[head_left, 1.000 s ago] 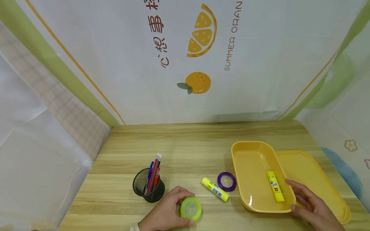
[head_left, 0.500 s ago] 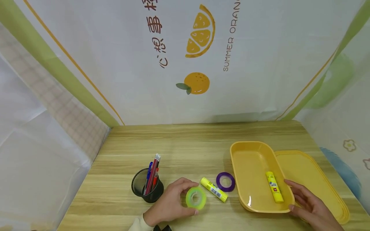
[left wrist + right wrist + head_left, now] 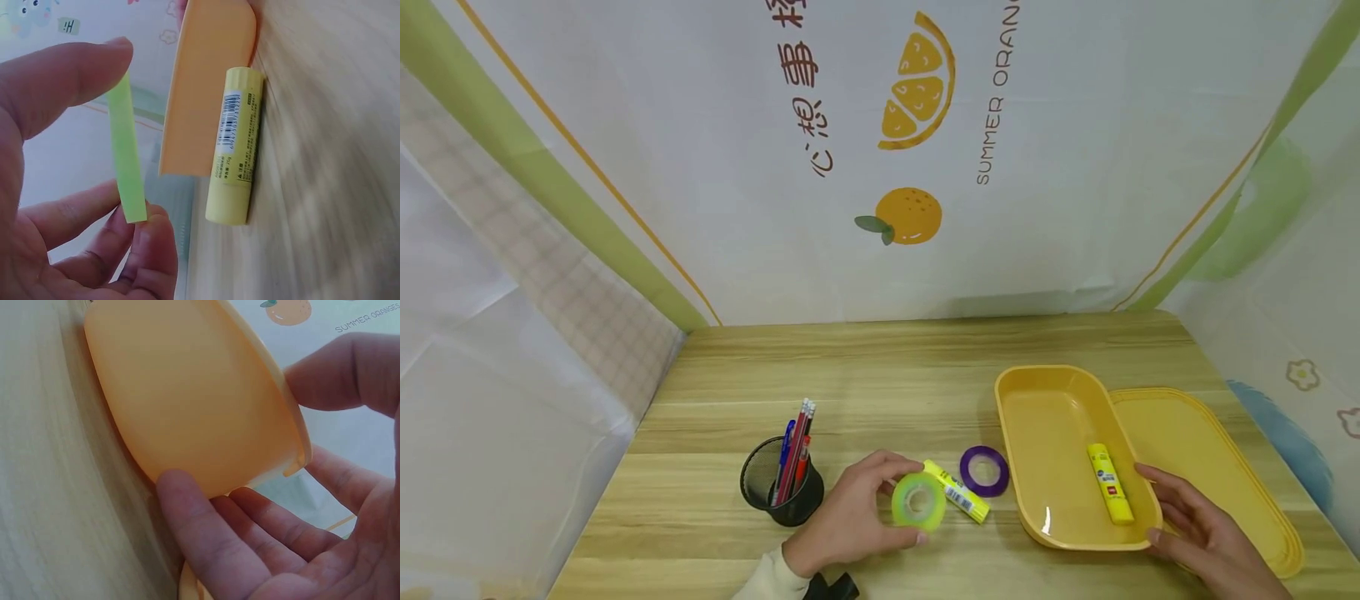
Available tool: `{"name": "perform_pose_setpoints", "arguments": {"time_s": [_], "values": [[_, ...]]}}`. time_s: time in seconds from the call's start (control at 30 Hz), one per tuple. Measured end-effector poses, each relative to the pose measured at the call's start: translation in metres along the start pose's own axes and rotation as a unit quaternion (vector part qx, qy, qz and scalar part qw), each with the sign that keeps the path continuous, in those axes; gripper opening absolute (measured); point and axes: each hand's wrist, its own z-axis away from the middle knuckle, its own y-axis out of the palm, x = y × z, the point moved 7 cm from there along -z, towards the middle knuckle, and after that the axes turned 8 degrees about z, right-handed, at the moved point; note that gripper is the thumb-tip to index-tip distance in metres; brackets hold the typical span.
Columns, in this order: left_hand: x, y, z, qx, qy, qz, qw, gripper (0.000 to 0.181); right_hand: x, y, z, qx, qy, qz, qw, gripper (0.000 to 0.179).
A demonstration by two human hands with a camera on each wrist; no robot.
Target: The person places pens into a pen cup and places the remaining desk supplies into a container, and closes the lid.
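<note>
My left hand [image 3: 853,512] pinches a roll of green-yellow tape [image 3: 937,502] between thumb and fingers, raised above the table. In the left wrist view the tape roll [image 3: 127,153] shows edge-on. Just beyond it a yellow glue stick [image 3: 962,497] lies on the table, partly covered by the roll in the head view. My right hand [image 3: 1210,537] grips the near right corner of a yellow plastic box [image 3: 1048,467], thumb at the rim and fingers along the wall [image 3: 187,406]. Inside the box lies another yellow glue stick [image 3: 1109,483].
A purple tape roll [image 3: 967,472] lies between the loose glue stick and the box. The yellow lid [image 3: 1187,458] rests flat right of the box, partly under it. A black mesh pen cup [image 3: 801,500] with pencils and pens stands left. A white printed cloth [image 3: 775,267] hangs behind the table.
My left hand has moved right and away from me with the green-yellow tape roll, which now overlaps the loose glue stick. The right hand keeps its grip on the box.
</note>
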Motion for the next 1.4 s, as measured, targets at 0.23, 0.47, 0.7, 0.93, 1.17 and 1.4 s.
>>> {"name": "perform_pose_setpoints", "arguments": {"time_s": [0.23,0.47,0.7,0.93,1.17,1.4], "values": [[-0.008,0.002,-0.005,-0.003,0.012,0.001,0.9999,0.071,-0.001,0.0,0.0,-0.002,-0.002,-0.001,1.0,0.068],[-0.015,0.004,-0.01,-0.01,0.014,0.004,0.9998,0.07,-0.003,0.0,0.0,-0.001,0.002,0.0,1.0,0.069],[-0.021,0.007,-0.016,-0.007,0.026,0.007,0.9996,0.071,-0.001,0.0,0.0,0.002,-0.012,0.0,0.9999,0.068],[-0.028,0.011,-0.027,-0.002,0.04,0.001,0.9992,0.072,-0.002,-0.001,0.001,-0.002,-0.024,0.01,0.9997,0.067],[-0.034,0.018,-0.04,0.0,0.041,0.004,0.9991,0.071,0.001,-0.003,0.001,-0.005,-0.043,0.01,0.999,0.068],[-0.043,0.025,-0.053,0.012,0.057,0.0,0.9983,0.071,0.003,-0.002,0.001,-0.006,-0.039,0.009,0.9992,0.069]]}}
